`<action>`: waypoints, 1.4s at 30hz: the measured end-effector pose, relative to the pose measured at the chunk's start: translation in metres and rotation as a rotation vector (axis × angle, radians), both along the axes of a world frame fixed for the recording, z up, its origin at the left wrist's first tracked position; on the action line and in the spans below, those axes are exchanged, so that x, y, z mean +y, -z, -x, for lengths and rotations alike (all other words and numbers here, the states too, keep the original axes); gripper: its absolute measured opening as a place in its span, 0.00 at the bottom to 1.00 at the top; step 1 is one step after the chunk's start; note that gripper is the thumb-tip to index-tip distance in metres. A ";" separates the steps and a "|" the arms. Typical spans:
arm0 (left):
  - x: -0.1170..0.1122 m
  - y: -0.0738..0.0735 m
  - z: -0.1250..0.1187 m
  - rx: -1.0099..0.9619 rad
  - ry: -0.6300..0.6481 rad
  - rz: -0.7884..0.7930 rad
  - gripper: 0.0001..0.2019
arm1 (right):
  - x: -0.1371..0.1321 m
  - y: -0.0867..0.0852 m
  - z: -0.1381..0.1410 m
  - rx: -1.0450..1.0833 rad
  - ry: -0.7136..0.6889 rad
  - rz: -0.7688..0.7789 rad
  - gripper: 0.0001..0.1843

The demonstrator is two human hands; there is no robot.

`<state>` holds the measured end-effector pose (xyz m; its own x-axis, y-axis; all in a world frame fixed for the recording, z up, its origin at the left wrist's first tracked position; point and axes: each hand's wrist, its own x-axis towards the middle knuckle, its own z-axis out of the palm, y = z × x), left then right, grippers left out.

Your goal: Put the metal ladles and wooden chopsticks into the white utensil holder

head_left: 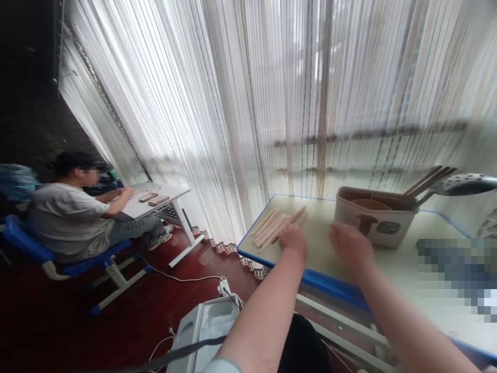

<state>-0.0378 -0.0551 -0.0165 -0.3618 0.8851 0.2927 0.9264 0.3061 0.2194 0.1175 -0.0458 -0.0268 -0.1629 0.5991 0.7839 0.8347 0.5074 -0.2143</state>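
In the head view, the thin wooden sticks (267, 230) lie loosely side by side on the pale table (320, 215), near its left corner. The left hand (293, 239) is at their right side with fingers bent downward; I cannot tell whether they grasp any stick. The right hand (352, 249) is just beside the beige container (402, 228), blurred, and I cannot tell whether its fingers pinch something. A slotted spoon (462, 184) sticks out of this container. For good handling, I think the fingertips should press lightly, keep the sticks parallel, and not push them toward the blue edge (252, 255), where they may roll off.
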 end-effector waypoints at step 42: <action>0.047 -0.031 -0.034 -0.504 0.507 -0.667 0.24 | 0.005 -0.029 -0.051 0.960 0.310 -0.175 0.19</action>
